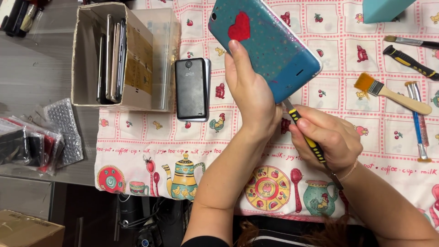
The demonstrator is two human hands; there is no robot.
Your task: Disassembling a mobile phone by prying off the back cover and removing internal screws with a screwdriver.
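Observation:
My left hand (249, 93) holds up a phone in a teal case with a red heart (267, 41), back side toward me, tilted over the table. My right hand (327, 139) grips a small tool with a yellow-and-black handle (308, 139); its metal tip touches the lower edge of the phone near my left palm. A black phone (191, 89) lies flat on the patterned tablecloth (151, 142) just left of my left hand, stacked on another device.
A cardboard box (116, 57) holding several phones upright stands at the left. Bubble-wrap packets (43, 135) lie on the grey desk. Brushes (391, 93), a screwdriver (409, 61) and thin pens (418, 123) lie at the right. A teal box (384, 9) sits at the top right.

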